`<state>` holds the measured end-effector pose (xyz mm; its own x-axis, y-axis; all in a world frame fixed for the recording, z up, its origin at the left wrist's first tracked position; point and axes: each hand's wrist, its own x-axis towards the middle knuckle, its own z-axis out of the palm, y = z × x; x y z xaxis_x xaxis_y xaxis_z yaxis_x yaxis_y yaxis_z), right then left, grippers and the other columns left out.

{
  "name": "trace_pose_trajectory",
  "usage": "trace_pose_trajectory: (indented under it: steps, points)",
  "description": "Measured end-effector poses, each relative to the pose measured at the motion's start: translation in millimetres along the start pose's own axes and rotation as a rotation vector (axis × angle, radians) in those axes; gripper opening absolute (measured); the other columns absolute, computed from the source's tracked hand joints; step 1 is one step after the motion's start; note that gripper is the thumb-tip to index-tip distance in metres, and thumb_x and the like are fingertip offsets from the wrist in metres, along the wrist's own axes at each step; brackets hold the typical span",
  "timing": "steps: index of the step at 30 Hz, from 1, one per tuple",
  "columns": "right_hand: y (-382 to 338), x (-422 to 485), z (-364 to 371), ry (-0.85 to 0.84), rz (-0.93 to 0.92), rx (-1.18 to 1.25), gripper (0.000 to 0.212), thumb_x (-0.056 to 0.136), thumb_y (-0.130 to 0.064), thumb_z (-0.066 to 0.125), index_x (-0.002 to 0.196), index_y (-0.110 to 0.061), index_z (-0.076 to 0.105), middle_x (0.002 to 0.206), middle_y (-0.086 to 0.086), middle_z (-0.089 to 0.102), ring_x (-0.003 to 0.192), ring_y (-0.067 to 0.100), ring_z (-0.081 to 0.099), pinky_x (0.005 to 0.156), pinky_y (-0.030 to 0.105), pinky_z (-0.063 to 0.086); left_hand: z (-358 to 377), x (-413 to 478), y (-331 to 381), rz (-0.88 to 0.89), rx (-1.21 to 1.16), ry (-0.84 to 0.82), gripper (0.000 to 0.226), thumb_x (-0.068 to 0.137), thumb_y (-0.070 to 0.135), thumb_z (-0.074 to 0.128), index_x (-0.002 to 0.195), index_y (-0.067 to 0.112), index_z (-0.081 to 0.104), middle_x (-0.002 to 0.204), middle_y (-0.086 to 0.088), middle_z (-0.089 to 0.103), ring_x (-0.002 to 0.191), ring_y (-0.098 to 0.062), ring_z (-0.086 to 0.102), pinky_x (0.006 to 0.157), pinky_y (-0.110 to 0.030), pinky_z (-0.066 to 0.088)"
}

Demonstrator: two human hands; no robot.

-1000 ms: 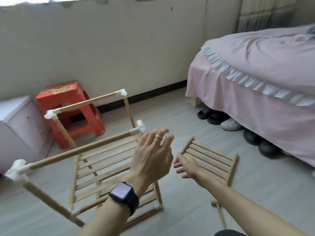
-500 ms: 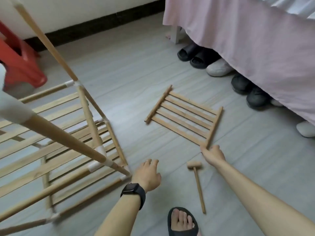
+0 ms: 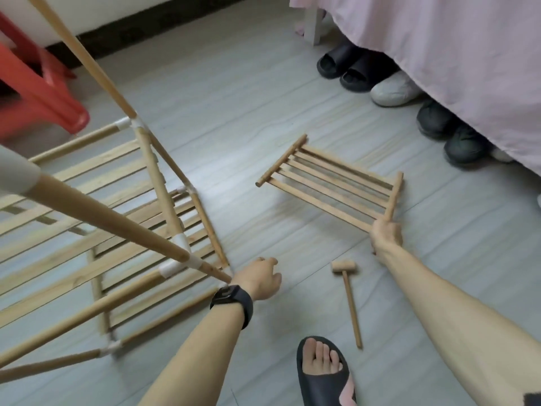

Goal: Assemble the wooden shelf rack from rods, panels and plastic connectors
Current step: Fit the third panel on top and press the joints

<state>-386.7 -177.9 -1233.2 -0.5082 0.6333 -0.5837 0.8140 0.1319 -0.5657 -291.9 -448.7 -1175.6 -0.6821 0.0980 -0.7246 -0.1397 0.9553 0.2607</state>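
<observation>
The half-built rack (image 3: 123, 218) of wooden rods, slat panels and white plastic connectors stands on the floor at the left. A loose slat panel (image 3: 330, 183) lies tilted at centre right; my right hand (image 3: 385, 237) grips the near end of its side rod and lifts that corner. My left hand (image 3: 260, 278), with a black watch on the wrist, hovers beside the rack's near corner with loosely curled fingers and holds nothing. A small wooden mallet (image 3: 348, 297) lies on the floor between my arms.
A red plastic stool (image 3: 38, 95) stands at the far left behind the rack. A bed with a pink skirt (image 3: 439, 54) fills the upper right, with several shoes (image 3: 389, 89) under its edge. My foot in a black slipper (image 3: 325, 373) is at the bottom.
My view tipped down from the wall to the floor. My right hand reached the loose panel, took its side rod and raised that corner. My left hand dropped from chest height to the rack's near corner.
</observation>
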Motion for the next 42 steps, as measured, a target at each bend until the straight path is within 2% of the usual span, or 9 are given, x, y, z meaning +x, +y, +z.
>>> trace_pose_trajectory:
  steps: [2,5,14,19,23,27,31,35,42]
  points:
    - [-3.7,-16.8,-12.8,0.061,-0.021,0.094,0.043,0.099,-0.022,0.041,0.132,0.004,0.052,0.13,0.027,0.06,0.105,0.044,0.063,0.074,0.046,0.056,-24.0,-20.0,14.0,0.03,-0.025,0.086,0.048,0.105,0.039,0.038,0.151,0.024,0.04,0.15,-0.006,0.044,0.132,-0.026,0.049,0.102,-0.038,0.045]
    - [-12.5,-57.0,-45.1,0.111,-0.231,0.057,0.034,0.095,-0.008,0.046,0.125,0.005,0.054,0.129,0.032,0.059,0.117,0.049,0.056,0.094,0.046,0.046,-65.3,-68.3,36.4,0.129,-0.059,0.278,0.042,0.103,0.04,0.042,0.143,0.027,0.049,0.141,-0.004,0.053,0.126,-0.025,0.052,0.104,-0.041,0.045]
    - [-81.6,-221.9,-148.3,0.049,-0.82,0.441,0.018,0.075,-0.013,0.048,0.093,-0.011,0.049,0.08,0.003,0.063,0.076,0.027,0.061,0.061,0.034,0.041,-177.9,-255.2,71.8,0.425,-0.035,0.854,0.028,0.1,0.041,0.051,0.127,0.037,0.056,0.13,0.007,0.054,0.111,-0.013,0.058,0.091,-0.035,0.052]
    - [-142.5,-327.5,-182.4,-0.181,-0.971,0.838,0.019,0.068,-0.01,0.045,0.08,-0.023,0.045,0.069,-0.008,0.055,0.063,0.011,0.053,0.06,0.02,0.042,-235.2,-358.0,21.7,0.445,0.075,1.374,0.031,0.096,0.031,0.06,0.127,0.031,0.056,0.131,0.003,0.051,0.105,-0.015,0.057,0.08,-0.034,0.053]
    - [-183.2,-403.1,-180.2,-0.565,-0.916,1.029,0.025,0.065,0.0,0.04,0.081,-0.019,0.045,0.072,0.0,0.043,0.049,0.015,0.038,0.045,0.028,0.035,-265.0,-422.0,-52.5,0.138,-0.151,1.692,0.054,0.094,0.041,0.064,0.14,0.023,0.041,0.14,-0.014,0.044,0.127,-0.032,0.046,0.101,-0.047,0.043]
    - [-196.5,-463.4,-154.5,-0.948,-0.912,0.968,0.03,0.081,0.011,0.033,0.079,-0.016,0.047,0.06,-0.005,0.045,0.039,0.01,0.033,0.036,0.022,0.032,-264.9,-466.2,-117.8,-0.028,-0.701,1.595,0.067,0.097,0.064,0.046,0.146,0.023,0.026,0.142,-0.016,0.047,0.125,-0.033,0.052,0.099,-0.045,0.043]
    - [-189.9,-501.4,-116.1,-1.055,-1.007,0.781,0.029,0.079,0.011,0.033,0.081,-0.013,0.049,0.063,-0.001,0.044,0.04,0.008,0.036,0.037,0.023,0.033,-232.3,-477.7,-157.3,0.055,-1.177,1.494,0.041,0.108,0.051,0.03,0.112,0.018,0.053,0.088,-0.003,0.063,0.074,-0.017,0.064,0.065,-0.035,0.054]
    - [-194.3,-525.8,-82.4,-0.891,-1.172,0.548,0.011,0.098,-0.012,0.045,0.096,-0.014,0.055,0.07,-0.001,0.048,0.052,0.01,0.046,0.049,0.025,0.039,-205.1,-480.2,-201.7,-0.088,-1.223,1.49,0.04,0.11,0.041,0.034,0.089,0.019,0.059,0.076,0.002,0.054,0.064,-0.011,0.049,0.058,-0.025,0.04]
    - [-212.6,-510.3,-42.5,-0.503,-1.475,0.148,0.029,0.105,-0.053,0.037,0.096,-0.028,0.049,0.087,0.007,0.06,0.078,0.025,0.059,0.06,0.035,0.042,-191.2,-459.6,-238.9,-0.055,-1.506,1.209,0.033,0.107,0.038,0.046,0.114,0.017,0.07,0.103,0.004,0.075,0.106,-0.023,0.062,0.093,-0.045,0.047]
